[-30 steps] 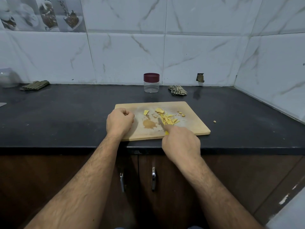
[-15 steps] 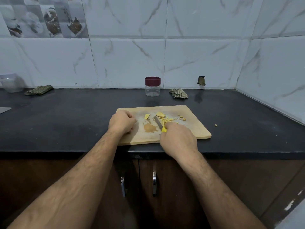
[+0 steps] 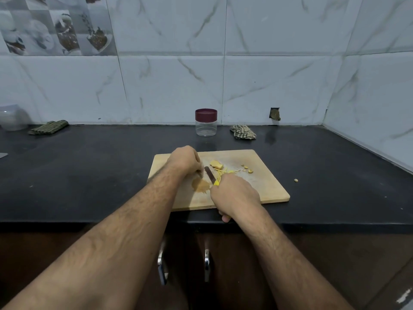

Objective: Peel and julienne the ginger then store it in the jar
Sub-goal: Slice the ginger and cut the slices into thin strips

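A wooden cutting board [image 3: 264,186] lies on the black counter. On it are a peeled ginger chunk [image 3: 216,164], thin yellow ginger strips [image 3: 226,172], a few small bits [image 3: 246,169] and a brown heap of peel [image 3: 200,185]. My right hand [image 3: 234,193] grips a yellow-handled knife [image 3: 209,175], its blade pointing away over the board. My left hand [image 3: 185,161] is just left of the blade, fingers curled down and blurred at the board; what they touch is hidden. The clear jar [image 3: 206,122] with a maroon lid stands closed by the wall.
A crumpled cloth [image 3: 243,132] lies right of the jar and a folded green cloth [image 3: 48,127] far left, beside a clear container [image 3: 12,117]. One ginger bit [image 3: 296,180] sits on the counter right of the board. Cabinet handles [image 3: 206,260] are below the counter edge.
My left hand slid right across the board to the knife blade, covering the small ginger piece there. My right hand with the knife shifted slightly left, away from the strips.
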The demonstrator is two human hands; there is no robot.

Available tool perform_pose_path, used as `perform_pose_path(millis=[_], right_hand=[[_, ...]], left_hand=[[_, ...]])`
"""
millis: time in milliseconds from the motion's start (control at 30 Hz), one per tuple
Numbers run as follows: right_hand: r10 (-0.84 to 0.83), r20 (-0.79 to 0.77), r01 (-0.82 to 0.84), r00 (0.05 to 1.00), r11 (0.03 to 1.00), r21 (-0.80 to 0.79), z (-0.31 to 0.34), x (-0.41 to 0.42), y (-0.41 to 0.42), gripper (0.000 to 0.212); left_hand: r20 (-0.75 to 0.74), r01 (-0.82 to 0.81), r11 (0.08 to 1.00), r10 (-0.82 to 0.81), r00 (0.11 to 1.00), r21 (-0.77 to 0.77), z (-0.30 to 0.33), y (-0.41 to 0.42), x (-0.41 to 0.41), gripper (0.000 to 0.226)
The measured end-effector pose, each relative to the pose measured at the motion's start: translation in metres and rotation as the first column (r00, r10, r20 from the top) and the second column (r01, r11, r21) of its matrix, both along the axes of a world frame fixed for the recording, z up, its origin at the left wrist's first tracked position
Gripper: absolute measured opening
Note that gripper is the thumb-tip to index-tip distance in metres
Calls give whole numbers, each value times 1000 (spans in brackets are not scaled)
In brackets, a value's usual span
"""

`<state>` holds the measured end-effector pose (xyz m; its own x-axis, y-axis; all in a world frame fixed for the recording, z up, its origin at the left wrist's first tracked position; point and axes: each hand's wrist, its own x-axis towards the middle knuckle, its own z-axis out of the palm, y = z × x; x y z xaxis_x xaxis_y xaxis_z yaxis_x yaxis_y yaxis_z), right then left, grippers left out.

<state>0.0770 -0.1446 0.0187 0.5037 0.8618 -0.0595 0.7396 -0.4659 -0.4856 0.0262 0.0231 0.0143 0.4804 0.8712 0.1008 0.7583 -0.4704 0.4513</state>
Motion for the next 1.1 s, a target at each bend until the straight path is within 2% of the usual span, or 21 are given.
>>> perform_pose_path(millis=[100, 300, 433, 533, 667, 867, 967, 1033, 1100], right_hand=[[-4, -19, 4, 1000, 1000, 19, -2, 1, 0, 15], [-22, -32, 23, 999, 999, 26, -1, 0, -3, 18], [-23, -19, 24, 1000, 999, 31, 1, -2, -7, 16], [-46, 49, 44, 998, 998, 35, 6, -4, -12, 27], [-48, 102, 49, 994, 999, -10, 13, -8, -23, 26], [-15, 156, 27, 988, 997, -79, 16, -15, -28, 11], [22, 175, -4, 984, 994, -105, 16, -19, -26, 14], [46, 185, -22, 982, 992, -126, 16, -23, -23, 22], [49, 196, -23, 979, 991, -130, 16, -25, -20, 28]], left_hand=[[21, -26, 999, 27, 999, -45, 1, 1, 2, 8], [189, -92, 971, 135, 973, -223, 7, -5, -5, 16], [300, -80, 868, 254, 920, -490, 7, -12, -17, 12], [301, -47, 827, 256, 918, -560, 4, -26, -27, 18], [314, -65, 865, 250, 916, -498, -7, -30, -36, 10], [294, -106, 945, 201, 935, -308, -15, -31, -46, 14], [232, -88, 981, 128, 964, -174, -18, -30, -50, 10], [202, -34, 986, 67, 977, -163, -19, -30, -52, 6], [192, 1, 982, 36, 981, -189, -19, -29, -53, 14]])
